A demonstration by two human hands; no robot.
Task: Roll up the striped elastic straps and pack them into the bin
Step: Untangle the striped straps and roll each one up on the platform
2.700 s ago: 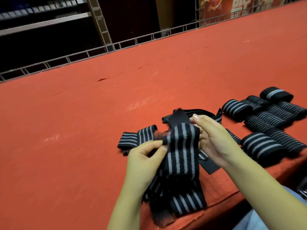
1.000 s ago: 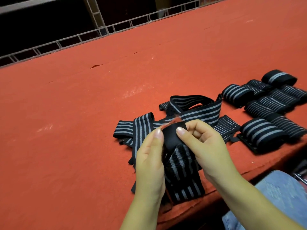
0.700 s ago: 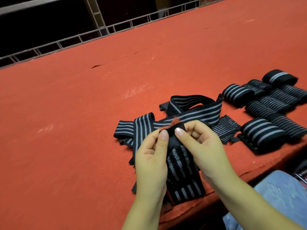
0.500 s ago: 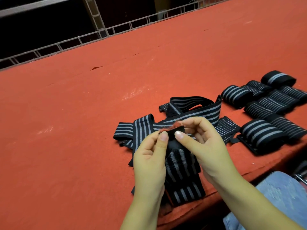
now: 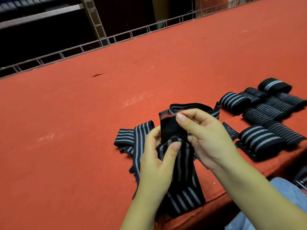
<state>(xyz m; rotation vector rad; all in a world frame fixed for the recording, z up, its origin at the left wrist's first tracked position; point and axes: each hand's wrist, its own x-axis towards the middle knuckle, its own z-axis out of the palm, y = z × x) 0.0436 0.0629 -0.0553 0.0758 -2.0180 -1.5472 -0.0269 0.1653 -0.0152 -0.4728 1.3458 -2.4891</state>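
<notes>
change: black end of the strap now stands taller than half a second ago — roll looks just begun | right hand pinches its top edge, left hand pinches lower, thumb on stripes | tail hangs over table edge | finished rolls right | bin unseen | writing: none legible

Both hands (left hand, right hand) pinch a striped strap over the red table.
</notes>
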